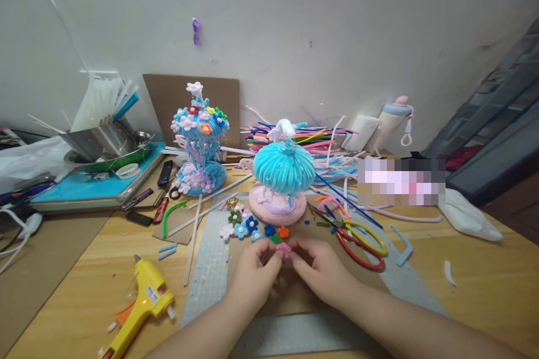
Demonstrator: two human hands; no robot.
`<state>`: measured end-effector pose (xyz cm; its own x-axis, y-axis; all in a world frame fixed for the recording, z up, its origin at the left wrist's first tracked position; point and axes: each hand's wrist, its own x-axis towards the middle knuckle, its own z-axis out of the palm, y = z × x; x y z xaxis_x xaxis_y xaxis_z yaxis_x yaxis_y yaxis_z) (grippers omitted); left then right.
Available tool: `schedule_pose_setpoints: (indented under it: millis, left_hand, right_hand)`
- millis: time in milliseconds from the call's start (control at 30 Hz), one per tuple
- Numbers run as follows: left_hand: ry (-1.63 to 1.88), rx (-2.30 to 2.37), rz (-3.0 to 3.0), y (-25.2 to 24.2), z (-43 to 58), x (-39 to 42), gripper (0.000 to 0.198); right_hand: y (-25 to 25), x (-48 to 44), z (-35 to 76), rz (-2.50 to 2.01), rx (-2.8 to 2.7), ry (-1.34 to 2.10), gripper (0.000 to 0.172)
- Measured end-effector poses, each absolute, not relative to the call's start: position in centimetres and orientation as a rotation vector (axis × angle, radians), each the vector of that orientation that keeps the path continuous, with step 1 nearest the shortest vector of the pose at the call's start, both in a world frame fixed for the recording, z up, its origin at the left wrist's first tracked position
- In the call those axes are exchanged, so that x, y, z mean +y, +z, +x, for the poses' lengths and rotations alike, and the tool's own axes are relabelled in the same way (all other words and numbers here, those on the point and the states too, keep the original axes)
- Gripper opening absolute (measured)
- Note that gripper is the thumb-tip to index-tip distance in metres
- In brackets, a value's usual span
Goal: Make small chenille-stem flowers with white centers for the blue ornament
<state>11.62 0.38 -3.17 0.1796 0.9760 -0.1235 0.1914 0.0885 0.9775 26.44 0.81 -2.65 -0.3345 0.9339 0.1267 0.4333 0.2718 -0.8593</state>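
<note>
My left hand and my right hand meet over the cutting mat, fingers pinched together on a small pink pipe-cleaner flower. Just beyond them lies a row of small finished flowers in white, blue, green and orange. Behind those stands a blue ribbed mushroom-shaped model on a pink base. A taller blue model covered with flowers stands further back on the left.
A yellow glue gun lies at the front left. Scissors with red and yellow handles rest right of my hands. A heap of coloured pipe cleaners lines the wall. A metal bowl on books sits at the left.
</note>
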Motion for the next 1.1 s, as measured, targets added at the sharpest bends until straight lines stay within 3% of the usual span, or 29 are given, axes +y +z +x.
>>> schedule_pose_setpoints:
  millis: [300, 1100]
  left_hand:
    - [0.917, 1.284, 1.424, -3.8, 11.2, 0.4, 0.017]
    - [0.666, 1.487, 1.756, -3.6, 11.2, 0.0, 0.015]
  right_hand:
    - [-2.8, 0.7, 26.5, -1.223, -1.840, 1.109, 0.015]
    - [-3.8, 0.3, 26.2, -1.290, -2.118, 0.841, 0.024]
